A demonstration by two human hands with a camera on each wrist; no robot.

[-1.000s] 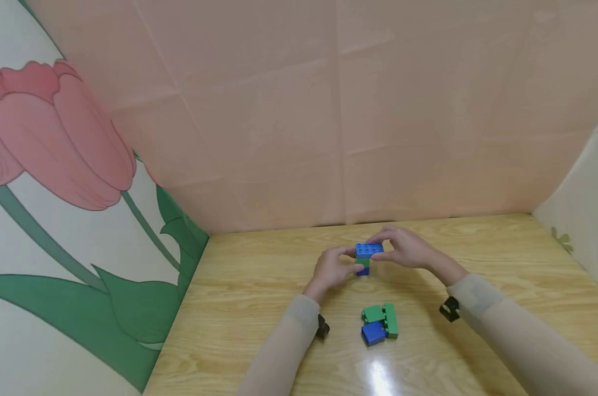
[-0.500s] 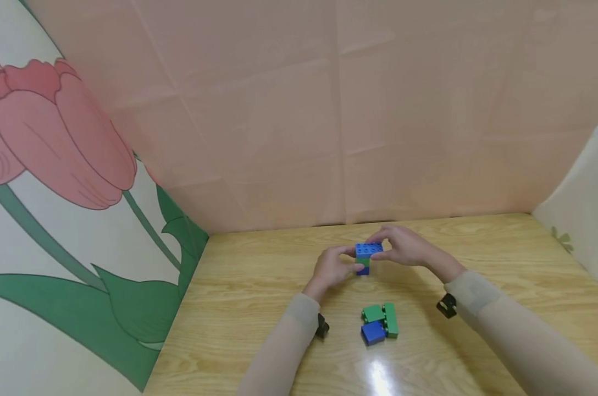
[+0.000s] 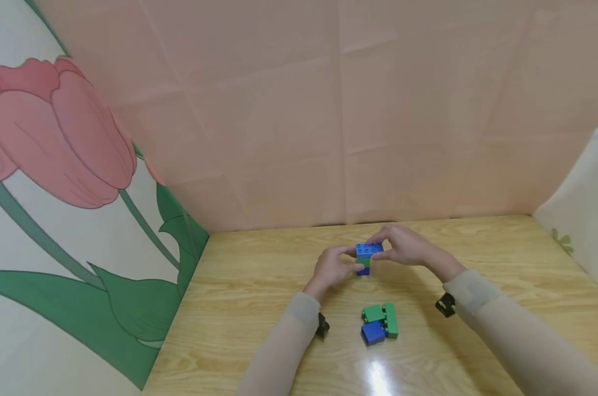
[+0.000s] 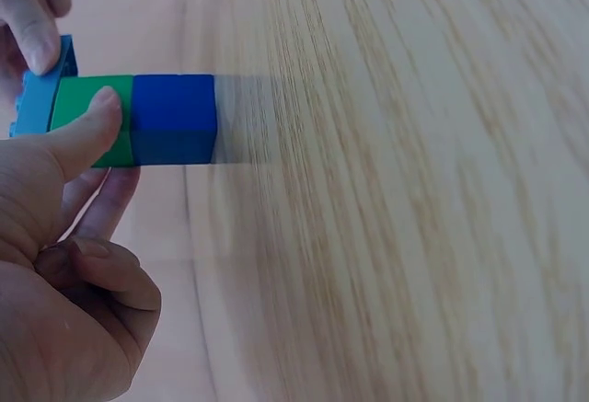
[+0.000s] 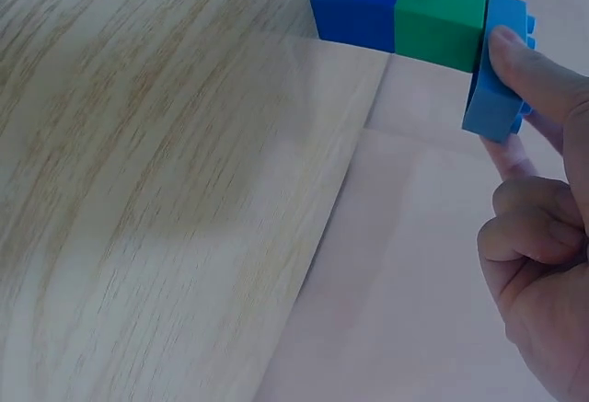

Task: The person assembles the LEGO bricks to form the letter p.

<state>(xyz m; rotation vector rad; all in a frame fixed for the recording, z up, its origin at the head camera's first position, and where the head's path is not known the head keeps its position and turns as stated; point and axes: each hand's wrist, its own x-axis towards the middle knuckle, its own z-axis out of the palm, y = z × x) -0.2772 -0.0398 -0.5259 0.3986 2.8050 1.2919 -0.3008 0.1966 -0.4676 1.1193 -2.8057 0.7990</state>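
A small tower of toy building bricks stands on the wooden table. Its bottom is a dark blue brick [image 4: 175, 119], with a green brick [image 5: 442, 23] above. Across the top lies a lighter blue studded brick [image 3: 369, 250], flatter than the others and overhanging to the right. My left hand [image 3: 332, 269] pinches the green brick between thumb and fingers. From the other side my right hand [image 3: 405, 247] pinches the overhanging end of the top brick, its thumb [image 5: 529, 66] on the near face. In the right wrist view, that brick's outer end overhangs past the green one.
Nearer the person, two green bricks [image 3: 391, 320] and a blue brick [image 3: 374, 333] lie close together on the table [image 3: 239, 313]. A pink cloth [image 3: 279, 137] hangs behind the table's back edge. A tulip-printed panel [image 3: 76, 137] borders the left side.
The right forearm has dipped slightly and shifted a little left. Both hands keep their hold on the brick tower, and the loose bricks stay put.
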